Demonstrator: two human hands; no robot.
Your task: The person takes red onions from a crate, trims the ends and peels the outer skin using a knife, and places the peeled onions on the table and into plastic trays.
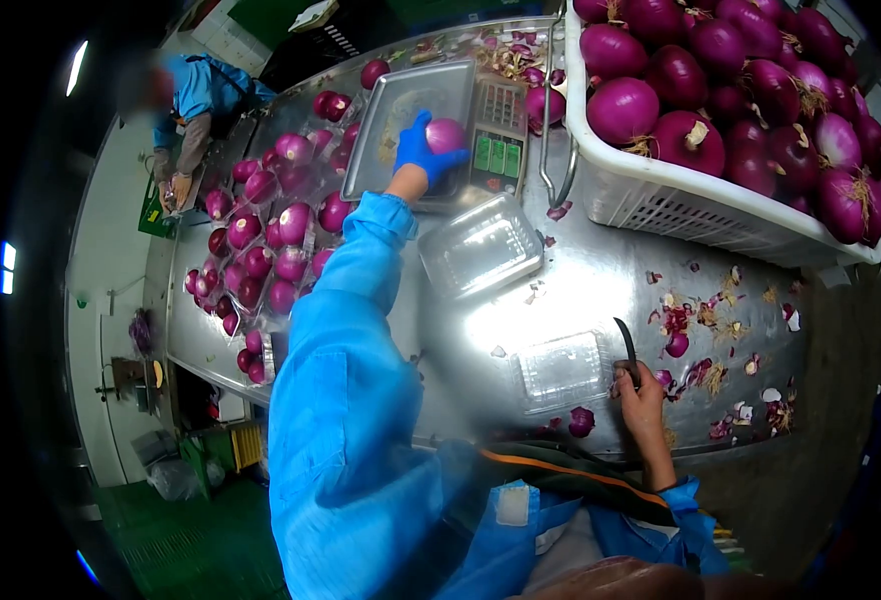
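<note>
My left hand, in a blue glove, reaches out over the metal tray of a weighing scale. Its thumb and fingers curve around a peeled red onion. My right hand is bare and low on the steel table, gripping a small knife with a dark curved blade that points up and away. Just left of that hand lies a clear plastic tray. Another clear plastic tray rests tilted against the scale's near side. A small dark red onion is near my body.
A white crate heaped with red onions stands at the right back. Many onions in clear trays cover the table's left side. Peels and roots litter the right side. A co-worker in blue stands at the far left.
</note>
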